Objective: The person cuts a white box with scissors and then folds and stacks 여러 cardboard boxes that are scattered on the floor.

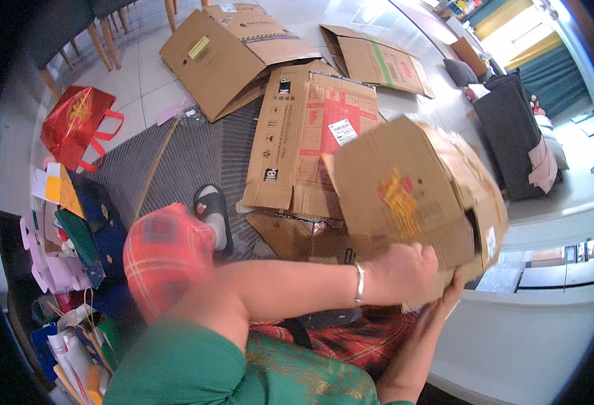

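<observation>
A large brown cardboard box (pixel 403 187) with a yellow and red print is tilted up in front of me on the right. My left hand (pixel 408 271), with a silver bangle at the wrist, has its fingers curled around the near edge of this box. Lower down on the right, my right hand (pixel 451 296) holds the same edge from underneath, partly hidden by the cardboard. Directly beyond lies a flattened carton (pixel 317 131) with red print and a white label. The held box covers part of its right side.
Two more collapsed cartons, one with a yellow sticker (pixel 226 61) and one with green tape (pixel 383 63), lie on the tiled floor. A red gift bag (pixel 79 126) stands at left on a grey ribbed mat (pixel 185 147). Paper bags (pixel 79 344) crowd the lower left. A dark sofa (pixel 509 136) stands right.
</observation>
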The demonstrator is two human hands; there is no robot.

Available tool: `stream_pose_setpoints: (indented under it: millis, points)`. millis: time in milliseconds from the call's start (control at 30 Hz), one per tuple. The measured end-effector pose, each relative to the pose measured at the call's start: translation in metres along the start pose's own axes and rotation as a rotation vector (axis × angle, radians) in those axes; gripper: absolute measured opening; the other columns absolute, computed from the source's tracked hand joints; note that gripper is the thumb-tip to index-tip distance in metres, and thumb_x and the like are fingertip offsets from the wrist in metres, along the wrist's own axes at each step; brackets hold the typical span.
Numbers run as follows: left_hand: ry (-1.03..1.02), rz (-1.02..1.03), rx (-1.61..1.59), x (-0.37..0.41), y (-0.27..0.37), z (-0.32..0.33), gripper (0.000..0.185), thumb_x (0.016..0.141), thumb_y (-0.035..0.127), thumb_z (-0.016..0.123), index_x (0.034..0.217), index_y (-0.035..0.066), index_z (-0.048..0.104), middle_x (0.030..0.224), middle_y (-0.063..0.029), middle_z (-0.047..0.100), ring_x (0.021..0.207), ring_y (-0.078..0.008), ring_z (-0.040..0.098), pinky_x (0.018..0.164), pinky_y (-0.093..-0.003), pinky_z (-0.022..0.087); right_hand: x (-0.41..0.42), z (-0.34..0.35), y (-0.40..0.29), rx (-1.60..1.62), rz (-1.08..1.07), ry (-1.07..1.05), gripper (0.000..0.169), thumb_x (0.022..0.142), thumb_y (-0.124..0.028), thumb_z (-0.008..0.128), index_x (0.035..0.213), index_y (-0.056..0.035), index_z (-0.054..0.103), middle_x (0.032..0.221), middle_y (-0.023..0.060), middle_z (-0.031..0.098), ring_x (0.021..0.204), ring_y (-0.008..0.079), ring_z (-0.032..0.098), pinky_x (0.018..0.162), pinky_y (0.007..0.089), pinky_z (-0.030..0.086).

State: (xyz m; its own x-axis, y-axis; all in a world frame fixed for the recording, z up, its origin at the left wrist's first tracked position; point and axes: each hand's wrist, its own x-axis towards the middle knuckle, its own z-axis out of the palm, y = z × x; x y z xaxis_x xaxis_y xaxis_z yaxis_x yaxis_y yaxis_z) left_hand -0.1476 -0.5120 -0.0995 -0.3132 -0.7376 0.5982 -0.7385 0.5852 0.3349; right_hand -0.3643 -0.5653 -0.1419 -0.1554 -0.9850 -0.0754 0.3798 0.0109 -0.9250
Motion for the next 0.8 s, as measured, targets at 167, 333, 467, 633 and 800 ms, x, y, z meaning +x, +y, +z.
stream_pose_setpoints:
  millis: [167, 333, 467, 633, 800]
  points:
    - [-0.174, -0.098, 0.256, -0.015, -0.050, -0.050, 0.012, 0.067, 0.011, 0.049, 0.074, 0.002, 0.049, 0.069, -0.0084, 0.047, 0.059, -0.0198, 0.052, 0.044, -0.0290, 0.046, 0.068, 0.030, 0.065, 0.005, 0.124, -0.058, 0.038, 0.077, -0.018, 0.054, 0.111, -0.0020, 0.048, 0.099, 0.0076, 0.056, 0.084, 0.0197, 0.056, 0.071, 0.0324, 0.047]
    - [-0.352, -0.423, 0.412, -0.037, -0.081, -0.029, 0.009, 0.071, 0.008, 0.048, 0.076, 0.000, 0.050, 0.075, -0.0138, 0.052, 0.066, -0.0253, 0.057, 0.053, -0.0323, 0.048, 0.091, 0.121, 0.134, -0.211, 0.187, -0.234, 0.038, 0.070, -0.014, 0.062, 0.104, -0.0023, 0.051, 0.092, 0.0069, 0.058, 0.079, 0.0174, 0.056, 0.068, 0.0302, 0.046]
    - [-0.277, -0.719, 0.181, -0.056, -0.111, 0.019, 0.012, 0.073, 0.006, 0.047, 0.077, -0.003, 0.054, 0.077, -0.0199, 0.056, 0.072, -0.0289, 0.060, 0.058, -0.0363, 0.050, 0.091, 0.146, 0.154, -0.448, 0.161, -0.270, 0.043, 0.064, 0.000, 0.067, 0.103, 0.0012, 0.048, 0.094, 0.0105, 0.058, 0.080, 0.0199, 0.057, 0.071, 0.0314, 0.046]
    - [-0.234, -0.897, -0.023, -0.043, -0.122, 0.051, 0.015, 0.076, 0.007, 0.043, 0.083, -0.004, 0.051, 0.083, -0.0251, 0.056, 0.076, -0.0380, 0.058, 0.067, -0.0437, 0.047, 0.099, 0.111, 0.108, -0.471, 0.267, -0.263, 0.052, 0.065, 0.004, 0.064, 0.111, 0.0033, 0.040, 0.100, 0.0144, 0.056, 0.088, 0.0242, 0.056, 0.076, 0.0343, 0.047]
    - [-0.128, -0.860, -0.130, -0.021, -0.156, 0.106, 0.017, 0.071, 0.008, 0.048, 0.081, -0.006, 0.052, 0.078, -0.0239, 0.056, 0.079, -0.0388, 0.054, 0.070, -0.0450, 0.044, 0.127, 0.046, 0.077, -0.433, 0.148, -0.201, 0.046, 0.067, 0.000, 0.061, 0.111, -0.0003, 0.046, 0.102, 0.0101, 0.056, 0.090, 0.0219, 0.055, 0.081, 0.0319, 0.043]
